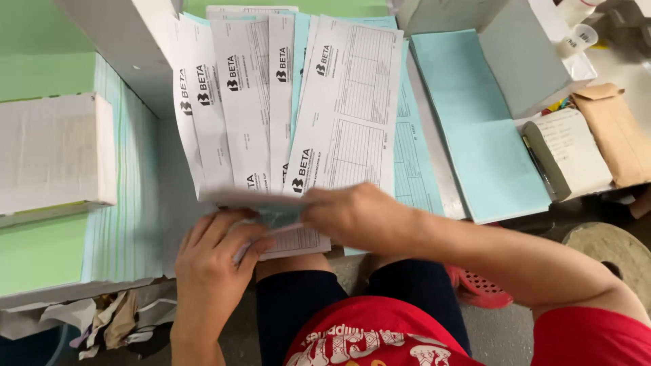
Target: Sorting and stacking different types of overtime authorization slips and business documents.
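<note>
- Printed forms (352,102): thin matt white paper, smooth.
- Blue sheets (481,135), right of the forms: matt paper.
- Envelope (614,132), further right: rough brown paper.

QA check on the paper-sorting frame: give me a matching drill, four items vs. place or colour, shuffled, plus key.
Items:
1. fanned white forms
2. stack of plain blue sheets
3. brown envelope
4. white block of paper

Descriptions:
A. far right edge, tan, partly tucked under a notepad
B. left side, resting on green sheets
C. centre, overlapping, printed tables
D. right of centre, light blue, unprinted

Pairs: 1-C, 2-D, 3-A, 4-B

The left hand and right hand meet at the fan's lower edge on a motion-blurred sheet.
</note>
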